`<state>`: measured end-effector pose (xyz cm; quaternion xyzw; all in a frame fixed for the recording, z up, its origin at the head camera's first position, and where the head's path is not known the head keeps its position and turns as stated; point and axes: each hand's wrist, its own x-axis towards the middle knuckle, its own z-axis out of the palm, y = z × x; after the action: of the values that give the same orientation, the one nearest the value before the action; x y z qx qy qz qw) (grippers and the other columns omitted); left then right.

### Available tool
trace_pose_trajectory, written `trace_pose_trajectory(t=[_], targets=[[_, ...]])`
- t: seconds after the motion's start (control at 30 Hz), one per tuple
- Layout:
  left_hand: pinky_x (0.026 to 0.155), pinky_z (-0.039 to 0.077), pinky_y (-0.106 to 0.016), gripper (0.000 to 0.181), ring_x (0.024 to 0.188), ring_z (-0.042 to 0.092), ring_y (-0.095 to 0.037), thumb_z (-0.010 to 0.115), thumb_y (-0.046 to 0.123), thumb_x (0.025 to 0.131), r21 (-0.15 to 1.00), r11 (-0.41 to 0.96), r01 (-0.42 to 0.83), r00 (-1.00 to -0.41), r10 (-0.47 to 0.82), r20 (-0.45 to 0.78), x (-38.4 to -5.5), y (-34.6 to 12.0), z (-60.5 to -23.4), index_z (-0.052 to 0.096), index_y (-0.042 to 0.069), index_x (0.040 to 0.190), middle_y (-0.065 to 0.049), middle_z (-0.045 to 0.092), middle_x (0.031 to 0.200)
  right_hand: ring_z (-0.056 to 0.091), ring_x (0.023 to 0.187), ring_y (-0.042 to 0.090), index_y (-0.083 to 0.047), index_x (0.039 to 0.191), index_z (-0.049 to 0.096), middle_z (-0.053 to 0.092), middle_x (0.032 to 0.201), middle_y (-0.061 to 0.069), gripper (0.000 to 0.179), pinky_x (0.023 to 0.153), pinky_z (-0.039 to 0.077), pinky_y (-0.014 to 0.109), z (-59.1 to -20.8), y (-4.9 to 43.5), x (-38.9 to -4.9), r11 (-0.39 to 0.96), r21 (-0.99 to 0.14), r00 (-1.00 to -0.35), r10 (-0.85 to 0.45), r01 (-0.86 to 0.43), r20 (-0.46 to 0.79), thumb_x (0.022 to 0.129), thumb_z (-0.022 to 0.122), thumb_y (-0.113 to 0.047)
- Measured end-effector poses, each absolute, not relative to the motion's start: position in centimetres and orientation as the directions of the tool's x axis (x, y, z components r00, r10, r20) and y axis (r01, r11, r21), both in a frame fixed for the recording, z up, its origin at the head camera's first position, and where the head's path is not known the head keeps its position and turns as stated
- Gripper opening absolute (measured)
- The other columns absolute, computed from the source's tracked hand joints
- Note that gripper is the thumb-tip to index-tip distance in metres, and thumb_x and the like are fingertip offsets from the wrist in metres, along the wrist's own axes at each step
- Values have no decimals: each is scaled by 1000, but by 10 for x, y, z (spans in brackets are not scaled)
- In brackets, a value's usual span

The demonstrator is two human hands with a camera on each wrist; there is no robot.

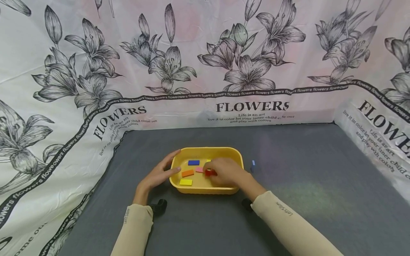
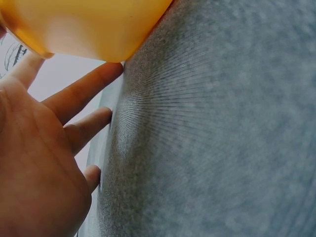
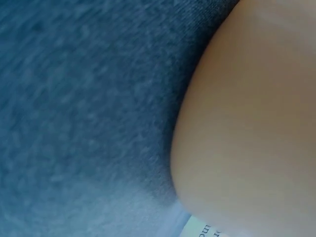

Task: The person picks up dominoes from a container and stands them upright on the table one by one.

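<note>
A yellow plastic tub (image 1: pixel 205 190) stands on the dark cloth. At its left end my left hand (image 1: pixel 159 174) holds the rim, thumb over the edge and fingers along the outside; the left wrist view shows those fingers spread and fairly straight. My right hand (image 1: pixel 225 172) is inside the tub, its fingertips pinching a red block (image 1: pixel 210 172). Around it lie a blue block (image 1: pixel 193 163), a pink block (image 1: pixel 199 170), an orange block (image 1: pixel 187 173) and a yellow block (image 1: pixel 185 182). Another yellow block (image 1: pixel 209 160) is partly hidden by the right hand. The right wrist view shows mostly blurred skin.
A small blue block (image 1: pixel 253 166) stands on the dark cloth (image 1: pixel 307 160) right of the tub. Flower-printed sheeting (image 1: pixel 179 71) rises behind and at both sides. Black wrist devices (image 1: pixel 159 207) show beneath both wrists.
</note>
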<state>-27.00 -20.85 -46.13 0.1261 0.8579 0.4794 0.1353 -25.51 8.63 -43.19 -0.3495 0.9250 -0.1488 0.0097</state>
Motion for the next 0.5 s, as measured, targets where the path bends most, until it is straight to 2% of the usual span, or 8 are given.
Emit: trace_pose_trajectory(t=[0.13, 0.3, 0.4, 0.5], targets=[[120, 19, -71, 70, 156, 23, -39, 65, 35, 98, 857, 506, 93, -931, 349, -105, -270, -209, -461, 30, 41, 158, -1, 23, 170, 55, 76, 11, -20, 112, 73, 65, 87, -9, 22, 71, 48, 27, -429, 90, -256, 693, -354, -766, -631, -628, 123, 90, 72, -19], [121, 20, -70, 70, 156, 23, -39, 65, 35, 98, 859, 502, 98, -930, 354, -101, -269, -209, -461, 30, 40, 159, -1, 24, 170, 64, 81, 16, -15, 119, 72, 71, 93, -6, 28, 72, 51, 25, -424, 97, -256, 647, -449, -774, -604, -616, 192, 91, 72, -18], [122, 19, -69, 70, 156, 24, -38, 64, 33, 98, 863, 493, 107, -928, 361, -92, -269, -208, -461, 30, 39, 159, -1, 24, 170, 61, 73, 16, -13, 122, 71, 74, 97, -1, 32, 64, 48, 24, -419, 105, -257, 609, -506, -780, -573, -611, 252, 90, 73, -16], [123, 19, -68, 69, 155, 26, -38, 64, 32, 99, 866, 486, 116, -926, 369, -83, -270, -208, -461, 30, 38, 159, -1, 25, 170, 53, 62, 13, -14, 123, 71, 75, 98, 2, 33, 56, 43, 23, -414, 115, -257, 563, -573, -793, -527, -596, 306, 90, 75, -14]])
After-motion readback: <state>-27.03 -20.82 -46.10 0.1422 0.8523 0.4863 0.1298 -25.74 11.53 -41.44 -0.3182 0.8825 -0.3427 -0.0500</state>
